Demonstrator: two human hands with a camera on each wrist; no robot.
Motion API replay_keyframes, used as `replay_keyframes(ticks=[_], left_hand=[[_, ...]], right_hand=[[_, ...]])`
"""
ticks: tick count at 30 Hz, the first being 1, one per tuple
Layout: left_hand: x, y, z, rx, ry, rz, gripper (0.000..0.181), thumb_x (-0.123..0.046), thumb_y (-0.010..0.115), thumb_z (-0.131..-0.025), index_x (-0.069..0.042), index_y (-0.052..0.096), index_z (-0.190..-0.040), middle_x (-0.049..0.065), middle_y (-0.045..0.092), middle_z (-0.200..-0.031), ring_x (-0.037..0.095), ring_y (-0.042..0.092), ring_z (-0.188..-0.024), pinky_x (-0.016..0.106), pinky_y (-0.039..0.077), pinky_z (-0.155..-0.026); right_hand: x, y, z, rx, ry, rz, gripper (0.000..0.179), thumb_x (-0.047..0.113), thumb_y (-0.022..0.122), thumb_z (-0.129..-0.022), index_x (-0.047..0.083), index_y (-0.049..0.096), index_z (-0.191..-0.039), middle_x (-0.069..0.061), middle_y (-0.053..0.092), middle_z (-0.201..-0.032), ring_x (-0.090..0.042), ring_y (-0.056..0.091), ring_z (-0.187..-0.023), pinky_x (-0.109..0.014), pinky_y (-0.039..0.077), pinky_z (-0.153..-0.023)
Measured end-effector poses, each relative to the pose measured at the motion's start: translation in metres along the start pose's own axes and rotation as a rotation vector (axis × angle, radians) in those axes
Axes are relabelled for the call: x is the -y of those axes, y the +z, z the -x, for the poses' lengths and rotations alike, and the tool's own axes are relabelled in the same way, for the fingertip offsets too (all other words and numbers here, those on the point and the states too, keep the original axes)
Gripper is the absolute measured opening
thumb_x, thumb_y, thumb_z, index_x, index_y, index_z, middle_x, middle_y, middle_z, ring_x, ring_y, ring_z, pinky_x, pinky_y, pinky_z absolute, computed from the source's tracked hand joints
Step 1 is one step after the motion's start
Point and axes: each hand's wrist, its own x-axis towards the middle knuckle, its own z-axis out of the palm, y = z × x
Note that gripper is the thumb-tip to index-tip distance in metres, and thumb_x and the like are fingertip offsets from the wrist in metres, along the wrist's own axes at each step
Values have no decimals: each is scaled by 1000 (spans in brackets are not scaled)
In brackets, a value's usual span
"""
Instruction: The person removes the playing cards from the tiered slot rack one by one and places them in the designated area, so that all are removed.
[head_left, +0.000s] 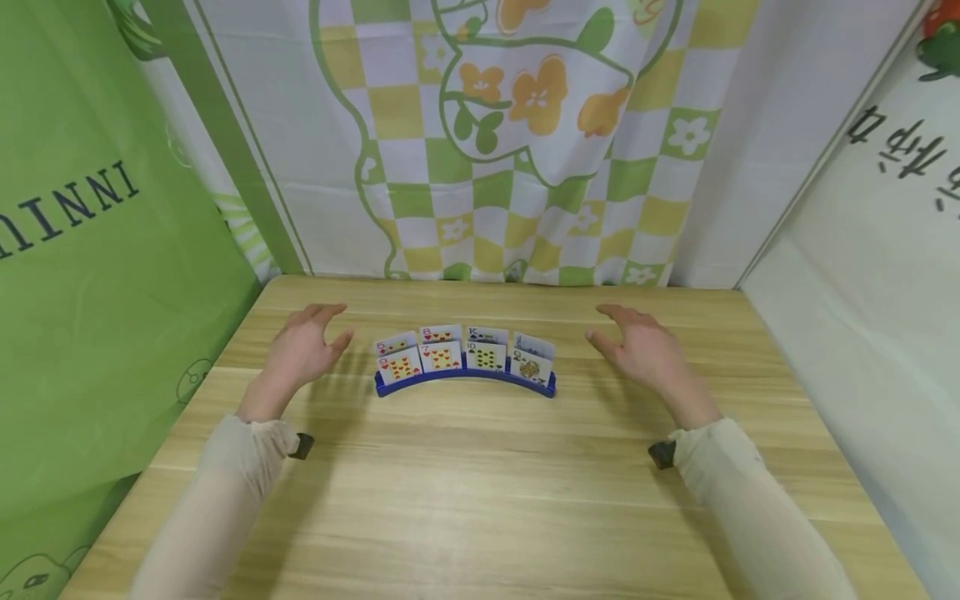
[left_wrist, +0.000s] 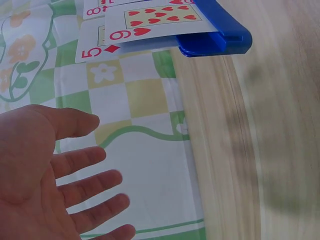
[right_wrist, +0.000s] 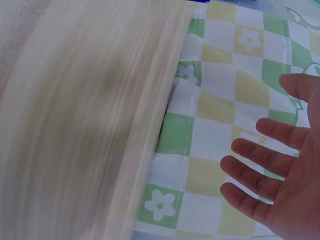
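Note:
A curved blue card holder (head_left: 465, 374) stands on the table with playing cards upright in two rows. In its front row are a nine of hearts (left_wrist: 162, 17), a seven of hearts (head_left: 441, 357), a ten (head_left: 486, 357) and a queen (head_left: 531, 369). Behind them show a five of diamonds (left_wrist: 91, 50), an eight (head_left: 440, 333), a king (head_left: 486, 335) and a card too blurred to read (head_left: 534, 344). My left hand (head_left: 303, 346) hovers left of the holder, fingers spread, holding nothing. To the holder's right my right hand (head_left: 645, 350) hovers likewise, apart from the cards.
The wooden table (head_left: 465, 500) reaches back to a checked, flowered curtain (head_left: 525, 208). A green cloth (head_left: 97, 292) hangs at the left side and a white one (head_left: 862, 292) at the right. Dark wrist devices (head_left: 662, 454) sit at both cuffs.

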Motion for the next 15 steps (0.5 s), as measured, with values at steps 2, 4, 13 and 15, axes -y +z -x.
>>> replay_keyframes(ticks=[2,4,13,15], left_hand=[[0,0,1,4,-5,18,56,-35,52,-102,-7,42,-150,27,42,-151,52,40,-136,65,37,-107],[1,0,1,7,-5,32,54,-33,53,-102,-6,44,-148,26,48,-147,50,45,-132,65,39,-105],[4,7,3,7,28,54,45,-26,55,-100,-3,55,-138,21,67,-126,40,64,-112,57,51,-91],[5,8,5,10,25,58,44,-26,56,-100,-3,55,-138,21,67,-125,40,65,-112,57,51,-90]], right_hand=[[0,1,1,-4,-6,-13,72,61,38,-101,10,40,-151,-23,48,-149,-48,47,-133,-67,38,-104],[1,3,2,-16,-17,-34,70,59,40,-101,9,42,-149,-23,53,-144,-46,53,-128,-64,41,-102],[6,13,7,-68,-29,-92,54,46,52,-101,9,52,-140,-18,66,-128,-37,65,-112,-57,50,-91],[6,15,8,-82,-34,-97,51,42,55,-100,8,54,-138,-18,67,-125,-36,67,-109,-56,51,-90]])
